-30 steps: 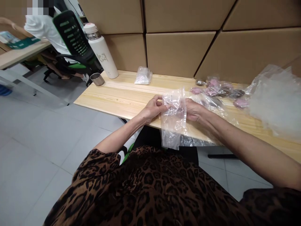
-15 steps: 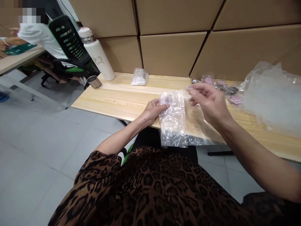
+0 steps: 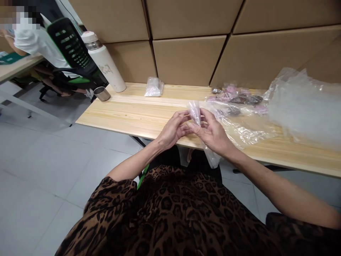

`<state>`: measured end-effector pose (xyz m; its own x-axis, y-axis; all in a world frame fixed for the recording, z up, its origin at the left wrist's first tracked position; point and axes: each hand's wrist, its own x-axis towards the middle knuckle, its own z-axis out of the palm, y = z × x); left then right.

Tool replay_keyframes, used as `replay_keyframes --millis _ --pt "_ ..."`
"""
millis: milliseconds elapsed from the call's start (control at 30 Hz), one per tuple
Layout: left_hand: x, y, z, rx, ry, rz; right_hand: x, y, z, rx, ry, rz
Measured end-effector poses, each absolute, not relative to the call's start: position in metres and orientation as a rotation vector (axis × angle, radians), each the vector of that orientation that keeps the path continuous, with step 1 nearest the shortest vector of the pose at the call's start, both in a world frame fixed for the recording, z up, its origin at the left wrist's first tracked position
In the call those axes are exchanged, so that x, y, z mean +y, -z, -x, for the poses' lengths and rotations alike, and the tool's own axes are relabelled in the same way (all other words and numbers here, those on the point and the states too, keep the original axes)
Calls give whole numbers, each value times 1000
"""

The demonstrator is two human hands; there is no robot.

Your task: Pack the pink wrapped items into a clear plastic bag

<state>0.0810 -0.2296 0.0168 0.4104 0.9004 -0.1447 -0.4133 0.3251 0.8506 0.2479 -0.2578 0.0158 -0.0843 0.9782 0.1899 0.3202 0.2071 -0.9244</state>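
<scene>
Both hands are meeting over the near edge of the tabletop (image 3: 138, 113), the left hand (image 3: 172, 129) and right hand (image 3: 213, 133) together pinching a small clear plastic bag (image 3: 195, 113). Their fingers (image 3: 183, 115) are grasping its upper part while its lower end is hanging below the edge.

No legible text on anything here.

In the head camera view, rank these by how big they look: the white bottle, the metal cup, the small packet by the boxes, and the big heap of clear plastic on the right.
1. heap of clear plastic
2. white bottle
3. small packet
4. metal cup

Packet and cup look close in size; that order is unsure.
</scene>
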Motion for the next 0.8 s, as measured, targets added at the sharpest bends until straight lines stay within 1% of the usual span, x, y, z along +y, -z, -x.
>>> replay_keyframes --millis 167,300,433,567,633,667,700,800 --pt "-231 -10 -90 763 -1058 -782 -259 -27 -253 -1520 -931 1178" --pt "-229 -8 -98 719 -1052 -787 -263 -41 -266 -1440 -1168 1054" --pt "-231 -11 -103 641 -983 -711 -262 -48 -278 -1283 -1479 1063" --pt "-235 -10 -109 591 -1030 -632 -260 -43 -276 -1268 -1528 1097" --pt "-237 -9 -112 587 -1064 -625 -261 -39 -276 -1335 -1462 1151" --pt "-238 -9 -112 598 -1077 -615 -261 -38 -277 -1387 -1359 1195" --pt "-237 -8 -112 617 -1092 -601 -260 -37 -281 -1442 -1191 1251" --pt "-234 -7 -106 686 -1168 -554 -252 -35 -306 -1440 -507 1392"
